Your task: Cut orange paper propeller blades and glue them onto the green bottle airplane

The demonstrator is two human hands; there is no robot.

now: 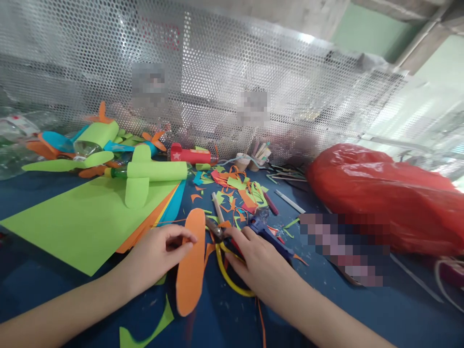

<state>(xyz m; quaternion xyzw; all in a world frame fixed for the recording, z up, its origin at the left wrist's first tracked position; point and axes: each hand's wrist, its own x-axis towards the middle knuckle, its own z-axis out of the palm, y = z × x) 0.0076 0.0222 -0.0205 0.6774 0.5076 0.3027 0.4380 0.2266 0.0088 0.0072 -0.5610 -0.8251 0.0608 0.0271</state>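
Note:
My left hand [159,256] pinches the edge of a long orange strip with rounded ends [191,261], cut from foam or card, between thumb and fingers. It is held tilted above the blue table. Just to its right, my right hand [257,258] is closed on a pair of scissors with yellow handles [232,285], gripping near the pivot. The metal blades point away to the left. A blue glue gun [271,237] lies behind my right hand and is partly hidden by it. A curved green offcut [152,328] lies below the orange strip.
Sheets of green card [76,217] lie at left under a green bottle airplane [159,170]. More bottle models stand behind, with a red one [194,155]. Colored scraps [235,186] litter the middle. A red plastic bag [384,198] fills the right, before a perforated metal screen [224,63].

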